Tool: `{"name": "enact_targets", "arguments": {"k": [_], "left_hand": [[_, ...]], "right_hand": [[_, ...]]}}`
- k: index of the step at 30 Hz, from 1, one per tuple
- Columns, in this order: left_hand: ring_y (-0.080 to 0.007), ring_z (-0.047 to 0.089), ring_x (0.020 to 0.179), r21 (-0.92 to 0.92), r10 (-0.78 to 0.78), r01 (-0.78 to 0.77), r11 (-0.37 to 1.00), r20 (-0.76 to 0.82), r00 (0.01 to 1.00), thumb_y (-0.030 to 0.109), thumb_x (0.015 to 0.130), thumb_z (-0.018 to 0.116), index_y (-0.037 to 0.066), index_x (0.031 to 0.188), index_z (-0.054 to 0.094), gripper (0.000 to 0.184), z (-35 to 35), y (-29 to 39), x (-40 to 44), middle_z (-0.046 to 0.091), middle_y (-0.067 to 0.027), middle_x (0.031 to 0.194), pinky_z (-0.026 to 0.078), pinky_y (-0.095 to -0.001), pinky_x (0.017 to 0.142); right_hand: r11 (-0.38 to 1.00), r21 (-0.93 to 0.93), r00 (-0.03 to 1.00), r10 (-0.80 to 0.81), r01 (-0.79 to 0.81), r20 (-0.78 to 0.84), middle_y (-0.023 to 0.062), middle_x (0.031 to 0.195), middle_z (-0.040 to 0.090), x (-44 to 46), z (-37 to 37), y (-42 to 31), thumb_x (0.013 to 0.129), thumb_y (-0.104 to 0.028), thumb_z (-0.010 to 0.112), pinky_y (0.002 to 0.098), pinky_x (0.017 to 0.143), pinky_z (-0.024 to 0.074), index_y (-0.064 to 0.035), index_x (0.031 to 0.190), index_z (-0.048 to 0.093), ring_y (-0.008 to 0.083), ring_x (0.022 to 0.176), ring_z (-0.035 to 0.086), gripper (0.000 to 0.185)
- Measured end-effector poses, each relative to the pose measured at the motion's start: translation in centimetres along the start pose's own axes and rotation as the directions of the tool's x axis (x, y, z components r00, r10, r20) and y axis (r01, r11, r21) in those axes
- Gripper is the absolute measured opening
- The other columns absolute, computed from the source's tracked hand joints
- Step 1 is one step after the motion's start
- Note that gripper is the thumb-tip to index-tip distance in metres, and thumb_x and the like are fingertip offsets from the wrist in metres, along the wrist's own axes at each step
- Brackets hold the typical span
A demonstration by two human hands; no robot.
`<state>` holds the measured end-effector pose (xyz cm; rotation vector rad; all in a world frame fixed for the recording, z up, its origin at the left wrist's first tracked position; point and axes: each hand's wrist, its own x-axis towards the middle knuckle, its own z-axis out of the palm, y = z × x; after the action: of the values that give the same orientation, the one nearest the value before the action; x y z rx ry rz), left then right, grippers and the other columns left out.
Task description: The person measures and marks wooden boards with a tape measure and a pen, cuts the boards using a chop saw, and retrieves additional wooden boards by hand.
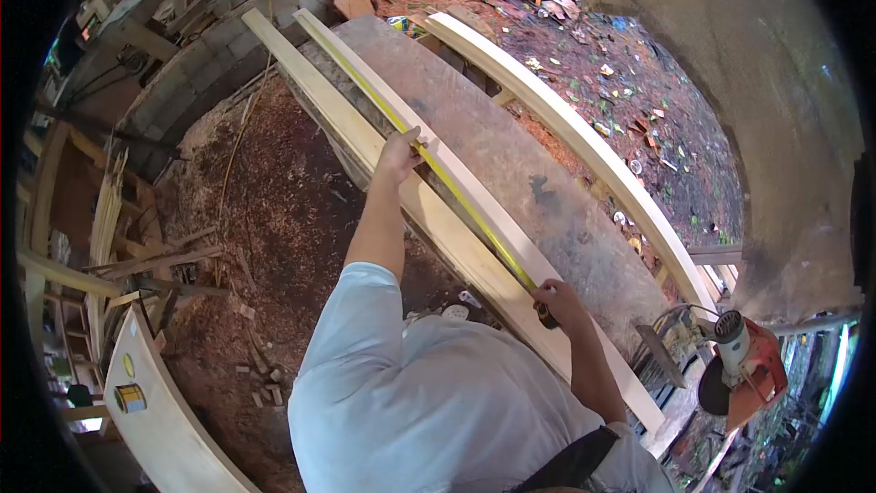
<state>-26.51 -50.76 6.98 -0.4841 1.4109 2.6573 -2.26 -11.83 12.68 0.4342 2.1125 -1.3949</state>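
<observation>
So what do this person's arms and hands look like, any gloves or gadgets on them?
The left hand and right hand are bare, with nothing visibly worn on either. The sleeves are short, plain and pale; a dark strap lies near the right one.

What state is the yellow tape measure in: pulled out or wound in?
Pulled out: its yellow blade stretches along the pale plank, from the case in the right hand to the left hand and beyond.

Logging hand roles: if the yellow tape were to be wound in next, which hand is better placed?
Probably the right hand: it holds the tape case, at the near end of the yellow tape. The left hand is farther along the stretched tape, away from the case.
</observation>
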Motion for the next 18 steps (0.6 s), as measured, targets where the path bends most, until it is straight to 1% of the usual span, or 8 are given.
{"name": "enact_targets", "arguments": {"k": [5, 7, 8, 11, 13, 14, 16, 18], "left_hand": [[-0.0214, 0.06, 0.089, 0.18, -0.06, 0.09, 0.98, -0.166, 0.984, 0.027, 0.095, 0.062, 0.004, 0.12, 0.056, 0.034, -0.9, -1.8, -0.5, 0.061, -0.0082, 0.103, 0.051, -0.0379, 0.084], [-0.0263, 0.06, 0.095, 0.722, 0.598, -0.124, 0.681, -0.45, 0.664, 0.028, 0.094, 0.062, -0.002, 0.112, 0.059, 0.035, -5.2, -6.8, 1.0, 0.062, -0.0125, 0.106, 0.051, -0.04, 0.085], [-0.0294, 0.06, 0.098, 0.624, 0.647, -0.279, 0.73, -0.5, 0.576, 0.028, 0.092, 0.063, -0.005, 0.109, 0.06, 0.037, -4.5, -6.7, -2.0, 0.062, -0.0156, 0.108, 0.05, -0.0406, 0.087], [-0.0409, 0.058, 0.104, 0.884, 0.839, -0.06, 0.464, -0.417, 0.349, 0.02, 0.084, 0.064, -0.011, 0.105, 0.063, 0.037, -9.5, -10.8, -8.4, 0.061, -0.0262, 0.108, 0.044, -0.0456, 0.097], [-0.0444, 0.057, 0.106, 0.818, 0.632, 0.26, 0.514, -0.566, 0.53, 0.028, 0.084, 0.063, -0.01, 0.099, 0.067, 0.041, -13.9, -15.0, -12.4, 0.063, -0.0293, 0.109, 0.043, -0.0483, 0.099], [-0.0453, 0.06, 0.105, 0.847, 0.492, 0.387, 0.365, -0.528, 0.692, 0.031, 0.084, 0.061, -0.007, 0.101, 0.068, 0.043, -17.1, -17.6, -14.8, 0.065, -0.0291, 0.108, 0.044, -0.0496, 0.099], [-0.0454, 0.062, 0.105, 0.558, -0.062, 0.676, 0.482, -0.748, 0.661, 0.03, 0.086, 0.06, -0.005, 0.108, 0.067, 0.042, -22.1, -22.2, -19.6, 0.066, -0.0281, 0.111, 0.047, -0.0483, 0.09], [-0.0427, 0.063, 0.104, 0.356, -0.254, 0.743, 0.567, -0.782, 0.569, 0.028, 0.088, 0.059, -0.004, 0.108, 0.067, 0.039, -23.4, -24.8, -24.5, 0.067, -0.0258, 0.109, 0.048, -0.0471, 0.087]], "right_hand": [[0.99, 0.113, 0.994, -0.096, 0.088, 0.06, 0.0066, 0.069, 0.064, 4.9, 2.2, -2.2, 0.086, -0.017, 0.066, 0.0317, 0.056, 0.0471, -0.0046, 0.081, 0.066, 0.0139, 0.061, 0.06, 0.014], [0.986, 0.073, 0.987, -0.153, 0.149, 0.047, 0.0066, 0.07, 0.064, 6.3, 2.4, -2.6, 0.085, -0.019, 0.067, 0.0324, 0.055, 0.0468, -0.0046, 0.082, 0.066, 0.0142, 0.062, 0.06, 0.015], [0.985, -0.048, 0.986, -0.166, 0.165, -0.004, 0.0043, 0.068, 0.061, 7.2, 2.3, -2.6, 0.082, -0.021, 0.068, 0.0323, 0.055, 0.0446, -0.0052, 0.08, 0.065, 0.0134, 0.06, 0.057, 0.016], [0.974, -0.143, 0.981, -0.184, 0.173, -0.063, 0.0024, 0.067, 0.059, 7.8, 1.5, -1.9, 0.079, -0.022, 0.068, 0.0322, 0.055, 0.0426, -0.0054, 0.078, 0.064, 0.0131, 0.06, 0.055, 0.017], [0.98, -0.111, 0.982, -0.176, 0.168, -0.07, 0.0028, 0.068, 0.06, 7.5, 0.9, -1.5, 0.079, -0.021, 0.068, 0.0322, 0.055, 0.0428, -0.0048, 0.078, 0.064, 0.0136, 0.061, 0.056, 0.017], [0.988, -0.067, 0.988, -0.145, 0.141, -0.05, 0.0035, 0.069, 0.061, 7.2, 0.8, -1.6, 0.079, -0.022, 0.069, 0.0327, 0.056, 0.0432, -0.0043, 0.08, 0.065, 0.0141, 0.062, 0.056, 0.019], [0.994, -0.009, 0.993, -0.111, 0.111, -0.031, 0.0043, 0.071, 0.062, 7.0, 0.7, -1.3, 0.079, -0.023, 0.069, 0.0332, 0.056, 0.0437, -0.0038, 0.081, 0.066, 0.0146, 0.063, 0.057, 0.02], [0.977, -0.148, 0.988, -0.153, 0.151, -0.005, 0.0057, 0.072, 0.063, 7.5, 0.6, -1.1, 0.08, -0.026, 0.07, 0.0333, 0.059, 0.0453, -0.0029, 0.082, 0.066, 0.0147, 0.063, 0.059, 0.023]]}}
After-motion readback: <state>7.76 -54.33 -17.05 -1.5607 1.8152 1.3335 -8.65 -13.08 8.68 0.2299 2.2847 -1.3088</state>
